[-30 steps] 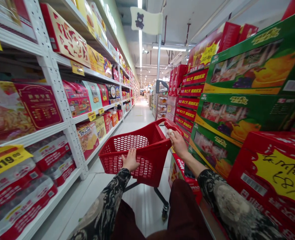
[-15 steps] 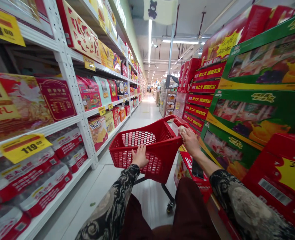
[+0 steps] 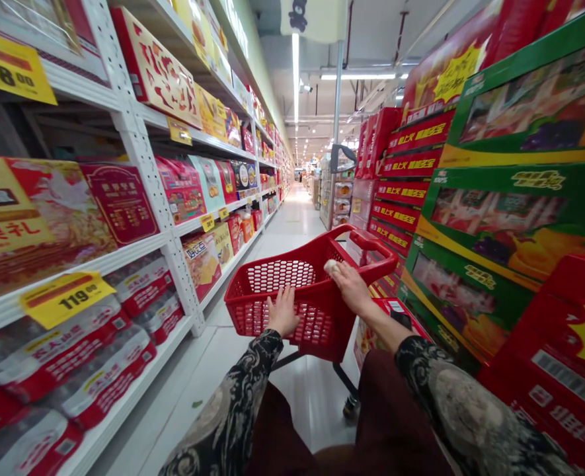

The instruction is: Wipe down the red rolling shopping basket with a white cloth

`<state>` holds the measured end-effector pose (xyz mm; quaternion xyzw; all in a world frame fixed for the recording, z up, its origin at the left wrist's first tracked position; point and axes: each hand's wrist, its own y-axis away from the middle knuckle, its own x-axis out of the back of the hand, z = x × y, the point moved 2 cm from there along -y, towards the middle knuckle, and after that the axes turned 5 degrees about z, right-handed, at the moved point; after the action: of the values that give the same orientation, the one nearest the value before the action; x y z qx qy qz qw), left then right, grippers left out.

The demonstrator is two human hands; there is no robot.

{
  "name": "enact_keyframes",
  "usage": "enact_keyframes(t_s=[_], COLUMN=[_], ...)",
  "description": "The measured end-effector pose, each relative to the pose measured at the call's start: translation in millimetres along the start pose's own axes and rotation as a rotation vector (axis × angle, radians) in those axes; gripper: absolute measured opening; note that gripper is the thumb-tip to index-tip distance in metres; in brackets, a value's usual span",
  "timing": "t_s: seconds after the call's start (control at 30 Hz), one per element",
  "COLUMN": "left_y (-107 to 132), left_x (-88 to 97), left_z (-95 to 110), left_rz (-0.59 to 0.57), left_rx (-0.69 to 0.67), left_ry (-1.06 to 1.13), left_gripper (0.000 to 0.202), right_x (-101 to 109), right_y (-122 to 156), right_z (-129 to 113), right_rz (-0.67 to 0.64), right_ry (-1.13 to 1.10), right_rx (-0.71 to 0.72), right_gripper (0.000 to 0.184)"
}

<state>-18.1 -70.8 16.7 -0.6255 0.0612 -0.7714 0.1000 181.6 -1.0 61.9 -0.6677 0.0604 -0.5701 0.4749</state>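
Note:
A red plastic shopping cart (image 3: 322,317) with perforated basket walls stands sideways in front of me, its handle pointing right. My left hand (image 3: 283,311) lies against the near wall of the basket, fingers stretched out and holding nothing. Pinched in my right hand (image 3: 352,288) is a small white wad (image 3: 330,266), perhaps a tissue or cloth. It is at the basket's near upper rim, left of the red handle (image 3: 382,264). The fingertips are partly hidden by the wad.
White shelves (image 3: 166,264) on the left carry boxed goods and shrink-wrapped bottles (image 3: 94,377). Green gift boxes (image 3: 515,218) and red cartons (image 3: 554,357) are stacked close on the right. The aisle floor (image 3: 299,211) runs ahead; a cart wheel (image 3: 350,404) is near my knees.
My right hand has moved left with the white wad, from the handle end to the basket's near rim. My left hand stays on the basket wall. The view has shifted slightly.

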Motion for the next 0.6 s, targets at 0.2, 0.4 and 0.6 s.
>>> enact_keyframes(t_s=[0.2, 0.4, 0.6], left_y=[-1, 0, 3], left_x=[-2.1, 2.6, 4.9], left_z=[-11, -11, -20], left_rz=[-0.006, -0.046, -0.029], left_rx=[0.074, 0.027, 0.037], left_ry=[-0.029, -0.045, -0.080], left_gripper=[0.076, 0.076, 0.076], right_x=[17, -15, -15], right_y=[-6, -9, -12], right_z=[41, -35, -23], right_rz=[0.043, -0.139, -0.168], right_ry=[0.105, 0.024, 0.041], right_rx=[-0.136, -0.017, 0.051], right_gripper=[0.038, 0.040, 0.038])
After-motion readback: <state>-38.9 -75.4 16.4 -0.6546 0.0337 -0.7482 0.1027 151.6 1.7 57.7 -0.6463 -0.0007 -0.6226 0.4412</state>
